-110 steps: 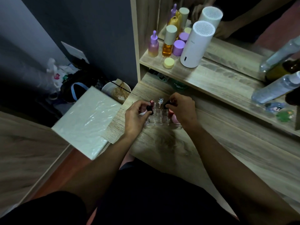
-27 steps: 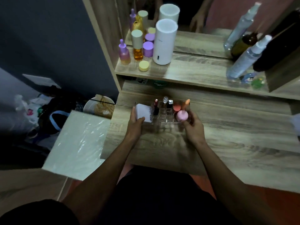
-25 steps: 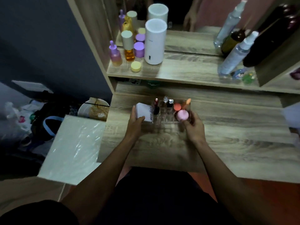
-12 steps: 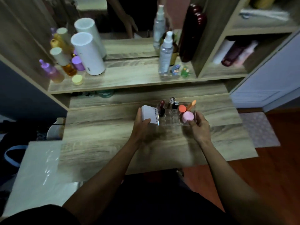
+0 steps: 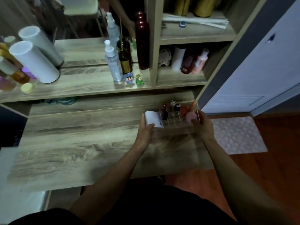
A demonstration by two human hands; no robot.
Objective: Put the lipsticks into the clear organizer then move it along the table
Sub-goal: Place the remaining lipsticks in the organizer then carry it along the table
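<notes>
The clear organizer [image 5: 174,123] sits near the right end of the wooden table [image 5: 81,143], held from both sides. My left hand [image 5: 145,133] grips its left end, by a white box [image 5: 153,118] standing in it. Gripping the right end is my right hand [image 5: 202,125], beside a pink round sponge [image 5: 190,117]. Several lipsticks [image 5: 164,111] stand upright in the back compartments, dark and red capped. An orange-tipped item [image 5: 193,104] leans at the back right corner.
A shelf [image 5: 89,86] behind the table carries a white cylinder [image 5: 34,62], spray bottles [image 5: 112,62], a dark red bottle [image 5: 142,41] and two small figurines [image 5: 134,79]. Right of the table lie a patterned mat [image 5: 237,133] and a white door [image 5: 259,75].
Both hands have carried the organizer rightward along the table, from its left part to near the right end. The view has swung right with it.
</notes>
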